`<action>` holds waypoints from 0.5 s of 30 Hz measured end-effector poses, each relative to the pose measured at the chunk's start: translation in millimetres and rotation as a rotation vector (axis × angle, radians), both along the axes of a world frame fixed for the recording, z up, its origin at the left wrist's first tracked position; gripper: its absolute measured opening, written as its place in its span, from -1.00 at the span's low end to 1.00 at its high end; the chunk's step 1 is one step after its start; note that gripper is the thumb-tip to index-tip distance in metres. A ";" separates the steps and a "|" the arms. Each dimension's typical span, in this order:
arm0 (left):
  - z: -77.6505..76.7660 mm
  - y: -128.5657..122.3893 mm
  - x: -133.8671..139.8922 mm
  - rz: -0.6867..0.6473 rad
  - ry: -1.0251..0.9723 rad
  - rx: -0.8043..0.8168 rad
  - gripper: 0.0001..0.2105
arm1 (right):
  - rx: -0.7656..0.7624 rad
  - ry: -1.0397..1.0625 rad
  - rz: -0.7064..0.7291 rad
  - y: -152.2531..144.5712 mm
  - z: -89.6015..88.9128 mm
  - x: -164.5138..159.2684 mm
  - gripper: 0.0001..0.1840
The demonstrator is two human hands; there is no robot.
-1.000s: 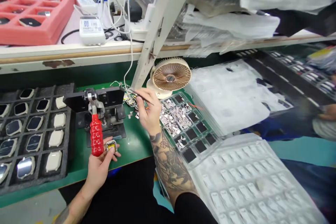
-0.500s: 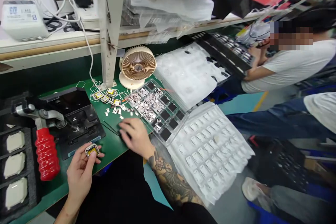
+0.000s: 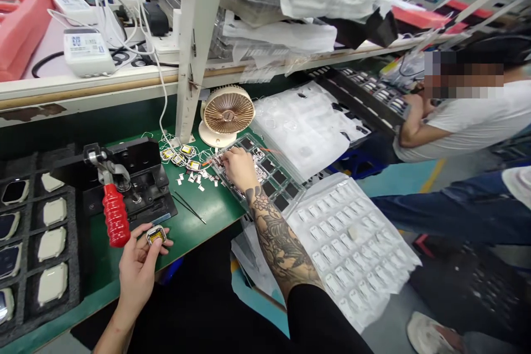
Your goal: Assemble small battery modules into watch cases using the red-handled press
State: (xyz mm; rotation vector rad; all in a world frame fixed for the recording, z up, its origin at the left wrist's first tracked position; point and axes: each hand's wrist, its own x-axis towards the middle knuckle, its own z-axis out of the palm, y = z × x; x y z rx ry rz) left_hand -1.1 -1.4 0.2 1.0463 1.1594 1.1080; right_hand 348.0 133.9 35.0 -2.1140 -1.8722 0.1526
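My left hand (image 3: 141,265) holds a small open watch case (image 3: 156,235), its yellow and dark inside facing up and the thumb across it. My right hand (image 3: 239,167) reaches over a clear compartment tray (image 3: 295,192), its fingers curled down among small white pieces (image 3: 261,172). The fingertips are partly hidden, so what they pinch cannot be made out. More such white pieces (image 3: 201,177) lie loose on the green table beside the tray. Black tweezers (image 3: 189,207) rest on the table between my hands.
A press fixture with a red handle (image 3: 115,215) stands left, beside a foam tray (image 3: 31,265) of watch-like units. Yellow parts with wires (image 3: 186,150) lie near a fan (image 3: 228,113). Right are a white sheet of parts (image 3: 348,249) and a seated co-worker (image 3: 468,119).
My right hand has moved from beside the tweezers, forward and right, onto the pieces in the clear tray. My left hand still holds the watch case. The view has shifted left.
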 end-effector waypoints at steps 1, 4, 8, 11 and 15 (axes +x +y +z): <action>-0.1 0.2 -0.7 -0.011 -0.004 0.004 -0.54 | 0.012 0.018 -0.006 0.7 -1.6 0.4 -0.76; 0.4 1.0 -1.6 -0.024 -0.010 0.004 -0.53 | 0.068 0.103 -0.015 2.7 -5.7 5.4 -0.76; 1.0 2.1 -1.6 -0.016 -0.009 -0.010 -0.61 | 0.195 0.276 -0.070 -0.4 -10.0 17.5 -0.77; 0.3 2.8 -2.2 -0.044 -0.009 -0.015 -0.68 | 0.289 0.399 -0.116 -11.1 -13.6 23.7 -0.65; -1.8 2.9 -3.0 -0.103 0.008 -0.039 -0.74 | 0.354 0.465 -0.156 -29.0 -18.5 23.9 -0.58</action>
